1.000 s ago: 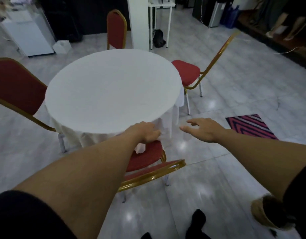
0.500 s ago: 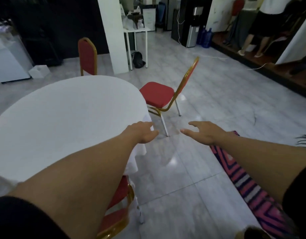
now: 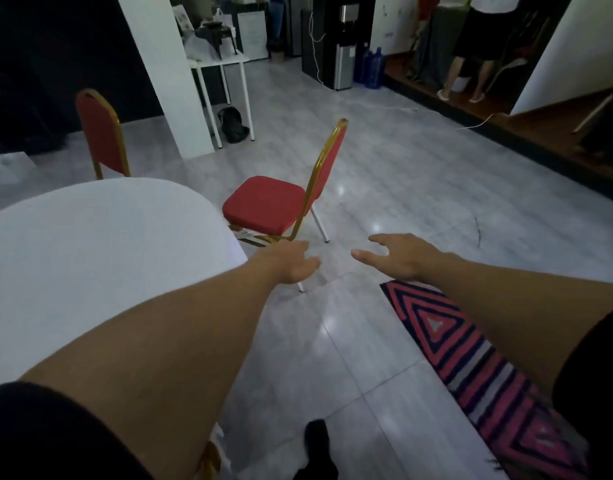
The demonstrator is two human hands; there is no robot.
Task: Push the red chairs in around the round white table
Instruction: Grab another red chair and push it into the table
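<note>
Nearest chair (image 3: 268,204): red padded seat and back, gold metal frame, pale legs; it stands on the grey floor just beside the round white table (image 3: 90,258)
Direction: seat faces the table, back stands on the far side of the seat from it
Far chair (image 3: 102,136): only its red back shows behind the table
Third chair (image 3: 210,460): only a gold piece visible at the bottom edge
Left hand (image 3: 291,263): loose, holds nothing
Right hand (image 3: 400,254): fingers spread, empty
</note>
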